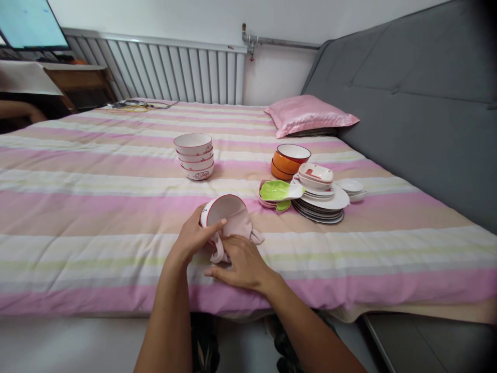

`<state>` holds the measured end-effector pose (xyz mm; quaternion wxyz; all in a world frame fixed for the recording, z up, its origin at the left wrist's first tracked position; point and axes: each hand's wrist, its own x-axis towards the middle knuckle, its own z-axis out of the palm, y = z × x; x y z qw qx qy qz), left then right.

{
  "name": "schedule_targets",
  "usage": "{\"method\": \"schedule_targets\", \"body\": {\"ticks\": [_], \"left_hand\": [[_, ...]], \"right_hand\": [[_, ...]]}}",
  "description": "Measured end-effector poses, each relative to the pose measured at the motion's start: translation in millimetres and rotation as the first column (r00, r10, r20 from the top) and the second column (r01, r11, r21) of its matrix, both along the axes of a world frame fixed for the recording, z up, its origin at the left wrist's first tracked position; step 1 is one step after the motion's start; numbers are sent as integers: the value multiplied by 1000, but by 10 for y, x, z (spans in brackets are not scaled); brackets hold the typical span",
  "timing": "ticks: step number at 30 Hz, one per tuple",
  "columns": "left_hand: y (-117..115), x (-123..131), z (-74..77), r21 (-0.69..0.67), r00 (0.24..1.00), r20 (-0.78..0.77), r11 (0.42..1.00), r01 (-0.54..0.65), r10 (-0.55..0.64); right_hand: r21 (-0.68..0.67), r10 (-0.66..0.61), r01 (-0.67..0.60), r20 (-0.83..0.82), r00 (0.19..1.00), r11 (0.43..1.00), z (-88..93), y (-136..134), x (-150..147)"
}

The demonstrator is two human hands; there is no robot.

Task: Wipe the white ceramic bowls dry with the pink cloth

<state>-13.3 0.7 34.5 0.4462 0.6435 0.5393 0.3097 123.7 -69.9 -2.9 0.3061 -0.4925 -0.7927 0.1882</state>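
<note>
Near the front edge of the bed, a white bowl with a red rim [223, 206] is tilted on its side, its opening partly toward me. My left hand [196, 231] grips the bowl's left side, thumb over the rim. A pale pink cloth [239, 224] lies partly inside the bowl and hangs over its rim. My right hand [243, 261] presses the cloth against the bowl; its fingertips are partly hidden in the folds, and its thumb points left. Beyond them stands a stack of similar white bowls [196, 156].
To the right are orange bowls [285, 165], stacked plates [336, 199], small rectangular dishes [315, 176], a green leaf-shaped dish [277, 190] and small white dishes [351, 187]. A pink pillow [308, 114] lies by the grey headboard [411, 93]. Cables [140, 104] lie at the far left. Another person's arm [19, 110] shows there.
</note>
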Motion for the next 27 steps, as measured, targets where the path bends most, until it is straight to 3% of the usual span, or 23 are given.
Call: {"method": "schedule_targets", "body": {"ticks": [3, 7, 16, 21, 27], "left_hand": [[20, -5, -26, 101, 1000, -14, 995, -7, 8], [22, -9, -31, 79, 1000, -16, 997, 1, 0], [21, -17, -20, 88, 1000, -23, 996, -3, 5], [5, -11, -26, -15, 1000, 12, 1000, 9, -9], [18, -17, -39, 99, 1000, 0, 995, 18, -18]], "right_hand": [[-38, 16, -20, -99, 995, 999, 31, -24, -27], [-57, 31, -41, -157, 987, 998, 54, -52, -46], [-10, 11, -11, -19, 1000, 1000, 14, -37, -48], [20, -54, 53, 55, 997, 998, -6, -29, -18], [61, -157, 152, 82, 984, 986, -38, 14, 23]]}}
